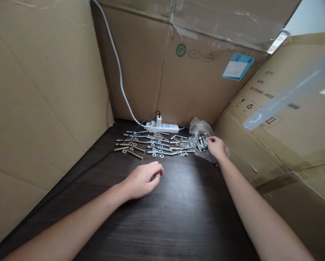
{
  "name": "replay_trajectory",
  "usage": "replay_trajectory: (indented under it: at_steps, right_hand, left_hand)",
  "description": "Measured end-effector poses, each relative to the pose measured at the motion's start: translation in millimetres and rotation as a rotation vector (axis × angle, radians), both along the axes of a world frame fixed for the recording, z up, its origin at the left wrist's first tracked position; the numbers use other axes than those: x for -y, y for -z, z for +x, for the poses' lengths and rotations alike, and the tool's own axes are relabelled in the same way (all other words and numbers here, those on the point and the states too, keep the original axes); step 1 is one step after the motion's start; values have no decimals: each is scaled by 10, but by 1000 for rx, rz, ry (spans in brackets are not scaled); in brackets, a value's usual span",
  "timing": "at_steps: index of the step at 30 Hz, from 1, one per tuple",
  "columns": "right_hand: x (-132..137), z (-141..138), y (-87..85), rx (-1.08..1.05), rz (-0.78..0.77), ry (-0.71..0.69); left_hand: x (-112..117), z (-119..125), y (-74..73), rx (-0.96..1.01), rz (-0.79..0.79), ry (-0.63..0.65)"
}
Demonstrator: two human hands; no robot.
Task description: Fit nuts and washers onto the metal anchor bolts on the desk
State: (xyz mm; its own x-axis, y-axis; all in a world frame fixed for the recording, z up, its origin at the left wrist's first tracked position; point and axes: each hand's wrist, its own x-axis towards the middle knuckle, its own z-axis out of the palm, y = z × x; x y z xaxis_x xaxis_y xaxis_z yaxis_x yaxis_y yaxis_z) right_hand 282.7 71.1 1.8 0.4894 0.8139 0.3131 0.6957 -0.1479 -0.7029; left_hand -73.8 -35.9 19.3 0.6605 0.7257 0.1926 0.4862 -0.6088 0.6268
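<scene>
Right hand (pixel 216 146) fingertips touch bolts (pixel 201 142) on plastic bag (pixel 199 127), grip unclear; left hand (pixel 142 179) loosely curled, empty, resting on table (pixel 178 210).

Soft overhead light, table glare, warped edges.

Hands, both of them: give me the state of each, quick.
Left hand: loosely curled on the dark table, holding nothing visible.
Right hand: fingers on the bolts in the plastic bag; grip unclear.
</scene>
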Motion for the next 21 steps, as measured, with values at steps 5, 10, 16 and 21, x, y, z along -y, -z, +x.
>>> replay_trajectory:
  at_steps: [5, 10, 16, 21]
  right_hand:
    - [-60, 5, 133, 125, -39, -14]
    - [66, -12, 147, 206, -30, -30]
    - [300, -303, 156, 265, 19, -161]
    - [520, -589, 223, 336, 57, -374]
  left_hand:
    - [-16, -17, -15, -19, 26, -25]
    - [-80, -28, 12, -49, 89, -84]
    - [-221, -98, 65, -31, 141, -225]
    - [-222, -95, 80, -24, 128, -211]
